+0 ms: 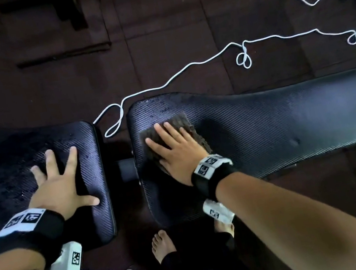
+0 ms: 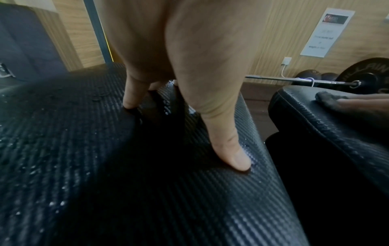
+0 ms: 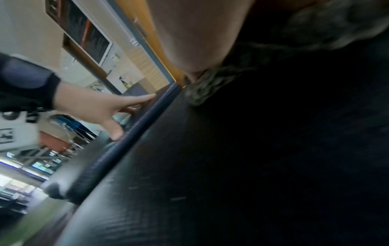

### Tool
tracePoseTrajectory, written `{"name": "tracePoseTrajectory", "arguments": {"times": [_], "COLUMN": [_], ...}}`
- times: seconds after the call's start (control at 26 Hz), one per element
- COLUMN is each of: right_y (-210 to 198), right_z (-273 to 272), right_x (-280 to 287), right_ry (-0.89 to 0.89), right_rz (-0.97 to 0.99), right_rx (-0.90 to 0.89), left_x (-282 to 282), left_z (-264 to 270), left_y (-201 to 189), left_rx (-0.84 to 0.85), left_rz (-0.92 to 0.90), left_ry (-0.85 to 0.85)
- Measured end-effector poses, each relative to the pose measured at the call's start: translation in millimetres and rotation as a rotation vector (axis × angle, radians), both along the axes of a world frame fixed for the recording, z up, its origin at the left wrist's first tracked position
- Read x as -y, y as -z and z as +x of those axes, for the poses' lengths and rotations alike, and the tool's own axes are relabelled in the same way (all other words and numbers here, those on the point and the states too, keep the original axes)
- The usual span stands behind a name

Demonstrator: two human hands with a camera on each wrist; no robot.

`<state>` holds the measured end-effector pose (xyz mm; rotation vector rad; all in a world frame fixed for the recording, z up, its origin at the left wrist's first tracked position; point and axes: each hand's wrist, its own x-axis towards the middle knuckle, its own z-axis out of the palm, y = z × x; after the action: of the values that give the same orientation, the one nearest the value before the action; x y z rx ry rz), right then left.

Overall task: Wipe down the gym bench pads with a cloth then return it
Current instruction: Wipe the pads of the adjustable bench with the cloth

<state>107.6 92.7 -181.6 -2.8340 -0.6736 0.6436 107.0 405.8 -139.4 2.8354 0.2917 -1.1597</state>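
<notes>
The right hand point(image 1: 176, 151) lies flat, fingers straight, pressing the cloth point(image 1: 168, 127) onto the near end of the long back pad point(image 1: 264, 120), probably for even wiping pressure. The left hand point(image 1: 60, 185), fingers spread, braces on the droplet-speckled seat pad point(image 1: 99, 218), seemingly steadying the bench.

cloth point(image 1: 172, 133) on bench pad point(image 1: 265, 125) (droplets too)

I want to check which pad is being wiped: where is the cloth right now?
In the head view the cloth lies flat under the right hand on the long pad, near its end facing the short pad, where the left hand rests.
</notes>
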Motion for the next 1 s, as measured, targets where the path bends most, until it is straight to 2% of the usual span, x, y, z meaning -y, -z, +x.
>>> {"name": "tracePoseTrajectory", "arguments": {"times": [0.04, 0.08, 0.15, 0.23, 0.27, 0.31, 0.38, 0.42, 0.5, 0.58, 0.65, 0.69, 0.77, 0.81, 0.88, 1.0], "right_y": [2, 5, 10, 10, 9, 7, 4, 5, 8, 10, 8, 8, 8, 9, 6, 6], "right_z": [11, 23, 49, 72, 80, 84, 77, 73, 76, 83, 91, 95, 103, 104, 97, 75], "right_x": [14, 32, 63, 57, 34, 2, -60, -74, -55, -4, 40, 44, 15, -9, -55, -66], "right_ry": [-0.011, 0.058, 0.328, 0.55, 0.573, 0.529, 0.318, 0.228, 0.139, 0.254, 0.469, 0.533, 0.578, 0.551, 0.38, 0.085], "right_rz": [-0.011, -0.035, -0.074, -0.109, -0.118, -0.121, -0.105, -0.087, -0.069, -0.098, -0.143, -0.169, -0.205, -0.207, -0.188, -0.132], "right_rx": [0.032, 0.05, 0.082, 0.063, 0.045, 0.031, 0.037, 0.025, 0.053, 0.095, 0.048, 0.015, -0.007, -0.003, 0.032, 0.032], "left_x": [-1, -1, -3, -2, -2, -3, -4, -4, -2, -2, -1, -2, -1, -1, -1, -1], "left_z": [0, 0, 1, 3, 3, 3, 3, 3, 3, 3, 4, 5, 5, 5, 5, 5], "left_y": [0, 0, 2, 4, 4, 3, 2, 1, -2, -3, -2, -2, -1, -1, -1, -4], "left_rx": [-0.005, -0.019, -0.039, -0.047, -0.046, -0.044, -0.044, -0.049, -0.057, -0.067, -0.076, -0.079, -0.088, -0.089, -0.086, -0.09], "left_rz": [-0.007, -0.015, -0.025, -0.035, -0.042, -0.048, -0.062, -0.068, -0.063, -0.048, -0.041, -0.036, -0.027, -0.025, -0.025, -0.033], "left_ry": [0.001, 0.001, 0.002, 0.002, -0.005, -0.01, -0.004, -0.003, -0.003, 0.006, 0.015, 0.014, 0.009, 0.012, 0.025, 0.022]}}
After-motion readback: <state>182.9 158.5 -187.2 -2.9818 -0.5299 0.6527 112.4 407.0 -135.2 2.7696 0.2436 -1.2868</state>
